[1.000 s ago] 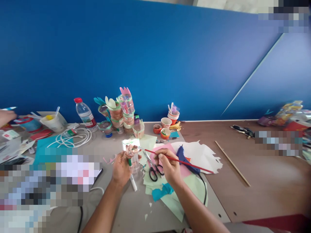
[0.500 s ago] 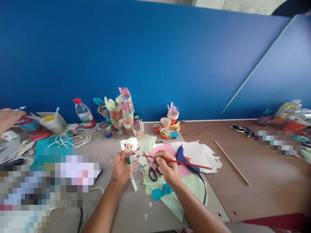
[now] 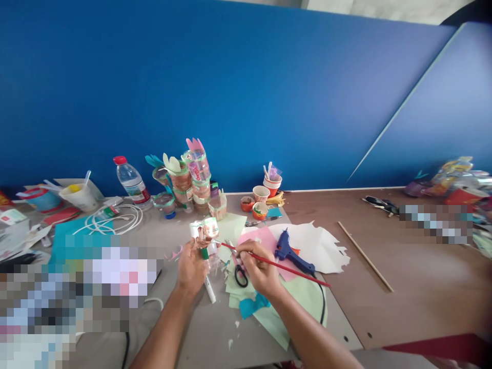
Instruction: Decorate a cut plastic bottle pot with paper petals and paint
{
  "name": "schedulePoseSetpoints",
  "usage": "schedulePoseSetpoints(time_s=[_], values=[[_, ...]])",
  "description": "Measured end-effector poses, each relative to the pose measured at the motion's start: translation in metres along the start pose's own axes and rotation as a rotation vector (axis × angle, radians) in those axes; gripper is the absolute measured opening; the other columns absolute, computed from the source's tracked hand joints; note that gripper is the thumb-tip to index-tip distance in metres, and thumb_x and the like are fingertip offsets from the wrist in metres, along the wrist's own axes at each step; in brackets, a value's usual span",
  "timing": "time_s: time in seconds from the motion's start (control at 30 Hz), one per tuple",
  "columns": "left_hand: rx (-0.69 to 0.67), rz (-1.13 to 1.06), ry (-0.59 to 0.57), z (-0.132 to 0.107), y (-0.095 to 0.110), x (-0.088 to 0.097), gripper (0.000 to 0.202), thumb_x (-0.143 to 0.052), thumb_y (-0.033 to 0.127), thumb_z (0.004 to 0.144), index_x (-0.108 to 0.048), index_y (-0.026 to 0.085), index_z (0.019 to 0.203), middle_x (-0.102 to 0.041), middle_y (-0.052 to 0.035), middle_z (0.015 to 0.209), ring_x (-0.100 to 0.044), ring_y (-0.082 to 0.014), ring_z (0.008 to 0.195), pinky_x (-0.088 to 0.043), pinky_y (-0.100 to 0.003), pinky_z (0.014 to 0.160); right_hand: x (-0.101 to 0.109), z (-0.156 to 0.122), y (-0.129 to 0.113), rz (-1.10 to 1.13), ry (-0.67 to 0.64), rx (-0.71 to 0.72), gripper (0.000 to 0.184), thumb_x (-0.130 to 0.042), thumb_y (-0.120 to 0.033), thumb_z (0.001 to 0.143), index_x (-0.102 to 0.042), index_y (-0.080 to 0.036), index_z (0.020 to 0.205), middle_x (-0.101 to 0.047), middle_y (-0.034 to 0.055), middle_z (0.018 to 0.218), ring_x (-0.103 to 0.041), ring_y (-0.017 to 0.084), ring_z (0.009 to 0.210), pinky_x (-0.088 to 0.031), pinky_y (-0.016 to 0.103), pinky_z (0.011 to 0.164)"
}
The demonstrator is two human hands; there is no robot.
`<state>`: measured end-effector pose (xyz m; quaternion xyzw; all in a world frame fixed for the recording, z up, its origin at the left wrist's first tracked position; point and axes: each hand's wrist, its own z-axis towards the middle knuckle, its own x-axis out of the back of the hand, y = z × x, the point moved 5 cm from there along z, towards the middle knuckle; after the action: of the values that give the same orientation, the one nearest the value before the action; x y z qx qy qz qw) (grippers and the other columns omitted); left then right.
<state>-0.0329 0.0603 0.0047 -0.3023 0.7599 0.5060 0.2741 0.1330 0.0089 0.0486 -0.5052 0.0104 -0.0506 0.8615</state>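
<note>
My left hand [image 3: 193,269] is closed around a small white printed cup [image 3: 210,227] that has brown patches; its lower part is hidden by the fingers. A thin paintbrush [image 3: 286,267] with a red handle is pinched in my right hand [image 3: 259,266]. Its bristle end meets the brown area of the cup, and the handle slants down to the right. Beneath my left hand lies a white marker [image 3: 209,290]. Black-handled scissors [image 3: 241,275] rest on green paper sheets [image 3: 277,320] near my right hand, beside a crumpled blue paper piece [image 3: 253,306].
A blue glue gun [image 3: 294,255] lies on white paper [image 3: 326,246]. Behind stand small paper cups [image 3: 261,194], decorated plastic containers [image 3: 180,180] and a water bottle [image 3: 132,182]. A coiled white cable [image 3: 134,219] is at left, a wooden stick [image 3: 365,256] at right.
The paintbrush has tilted, its handle end dropping lower. The cup has turned slightly in my left hand. Another person's hand at the far left has left the view.
</note>
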Motion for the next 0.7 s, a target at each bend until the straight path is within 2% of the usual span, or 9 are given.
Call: schedulePoseSetpoints(time_s=[0.07,0.27,0.4,0.57,0.7], values=[[-0.012,-0.008,-0.02,-0.001,0.001,-0.001,0.031,-0.037,0.023,0.088,-0.065,0.014,0.099,-0.071,-0.0079,0.079,-0.068,-0.0204,0.069,-0.054,-0.033,0.063,0.001,0.0,0.001,-0.01,0.017,0.005,0.016,-0.051,-0.02,0.084,-0.065,-0.019,0.079,-0.059,0.0017,0.066,-0.054,0.014,0.058,-0.042,0.026,0.053],[0.022,0.006,-0.044,-0.002,0.0,-0.002,0.034,-0.04,0.027,0.086,-0.064,0.014,0.105,-0.072,-0.0093,0.083,-0.069,-0.0222,0.07,-0.055,-0.034,0.062,0.005,0.002,0.015,0.202,0.096,-0.12,0.014,-0.053,-0.027,0.085,-0.065,-0.02,0.082,-0.062,0.0017,0.071,-0.055,0.012,0.055,-0.046,0.025,0.052],[0.008,0.018,-0.07,-0.003,0.002,-0.003,0.039,-0.037,0.027,0.086,-0.062,0.014,0.113,-0.073,-0.011,0.086,-0.069,-0.0224,0.07,-0.055,-0.035,0.064,0.008,0.003,0.023,0.245,0.146,-0.188,0.012,-0.056,-0.025,0.081,-0.065,-0.019,0.076,-0.059,0.0001,0.065,-0.053,0.011,0.051,-0.043,0.024,0.047],[0.029,0.054,-0.078,-0.003,0.0,0.001,0.038,-0.038,0.029,0.087,-0.063,0.012,0.109,-0.072,-0.0138,0.091,-0.069,-0.0232,0.07,-0.056,-0.037,0.067,0.01,0.007,0.025,0.351,0.173,-0.175,0.013,-0.057,-0.028,0.081,-0.065,-0.019,0.079,-0.062,0.0007,0.068,-0.054,0.011,0.053,-0.046,0.027,0.053],[0.027,0.03,-0.09,-0.001,-0.001,0.003,0.034,-0.041,0.028,0.085,-0.065,0.012,0.102,-0.072,-0.0143,0.091,-0.068,-0.0223,0.069,-0.056,-0.036,0.066,0.01,0.007,0.029,0.353,0.169,-0.236,0.011,-0.058,-0.025,0.078,-0.064,-0.017,0.072,-0.059,-0.0009,0.06,-0.05,0.01,0.048,-0.04,0.023,0.047]])
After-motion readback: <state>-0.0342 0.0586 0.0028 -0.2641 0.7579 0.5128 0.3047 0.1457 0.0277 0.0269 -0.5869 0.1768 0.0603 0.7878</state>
